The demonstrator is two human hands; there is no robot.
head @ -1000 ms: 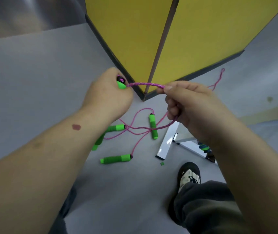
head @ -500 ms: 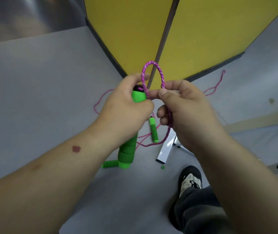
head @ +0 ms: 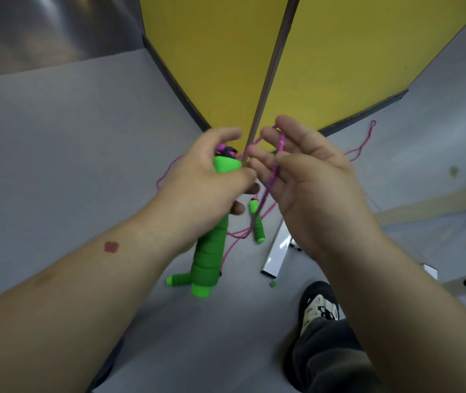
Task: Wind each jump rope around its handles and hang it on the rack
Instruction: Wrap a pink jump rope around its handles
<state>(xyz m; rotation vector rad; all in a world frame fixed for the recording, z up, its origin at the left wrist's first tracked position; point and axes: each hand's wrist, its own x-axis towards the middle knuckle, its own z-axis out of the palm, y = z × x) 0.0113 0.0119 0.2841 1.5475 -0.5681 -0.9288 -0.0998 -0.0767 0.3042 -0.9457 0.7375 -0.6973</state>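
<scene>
Left hand [head: 203, 177] grips green handle [head: 212, 251]; right hand [head: 311, 180], fingers spread, carries pink rope [head: 275, 168].

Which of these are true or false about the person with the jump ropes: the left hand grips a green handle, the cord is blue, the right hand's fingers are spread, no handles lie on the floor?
1. The left hand grips a green handle. True.
2. The cord is blue. False: it is pink.
3. The right hand has its fingers spread, with the cord running across them. True.
4. No handles lie on the floor. False: a second green handle lies there, and the end of another shows.
</scene>
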